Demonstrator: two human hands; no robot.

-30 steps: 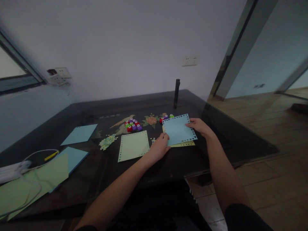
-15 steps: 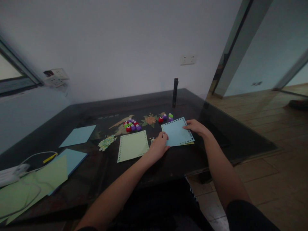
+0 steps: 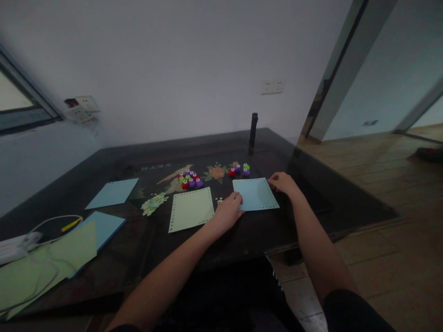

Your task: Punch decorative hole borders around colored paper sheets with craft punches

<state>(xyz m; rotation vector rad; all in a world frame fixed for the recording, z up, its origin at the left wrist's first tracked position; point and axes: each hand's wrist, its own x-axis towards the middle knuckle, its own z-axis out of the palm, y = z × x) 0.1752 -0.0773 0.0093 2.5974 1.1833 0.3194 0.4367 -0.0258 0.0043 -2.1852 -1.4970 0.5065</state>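
A light blue sheet of paper (image 3: 255, 192) with small holes punched along its edges lies flat in front of me; a pale border shows around it. My left hand (image 3: 230, 210) is closed at its lower left edge, fingers curled on the paper. At the top right corner, my right hand (image 3: 281, 181) pinches the sheet between thumb and fingers. To the left, just beside my left hand, a pale green sheet (image 3: 192, 209) with punched edges lies flat. Small red, purple and green craft punches (image 3: 189, 179) stand in a cluster behind it. Several more punches (image 3: 238, 169) stand behind the blue sheet.
The dark table (image 3: 145, 251) has painted flowers on it. At left lie a blue sheet (image 3: 112, 193), a stack of blue and green paper (image 3: 79, 249), and a white power strip (image 3: 17, 249) with a cable. A black upright post (image 3: 253, 133) stands near the wall.
The blue sheet's raised far side has come down flat, lining up over the paler sheet beneath. My right hand has shifted slightly to the sheet's top right corner; my left hand stays put.
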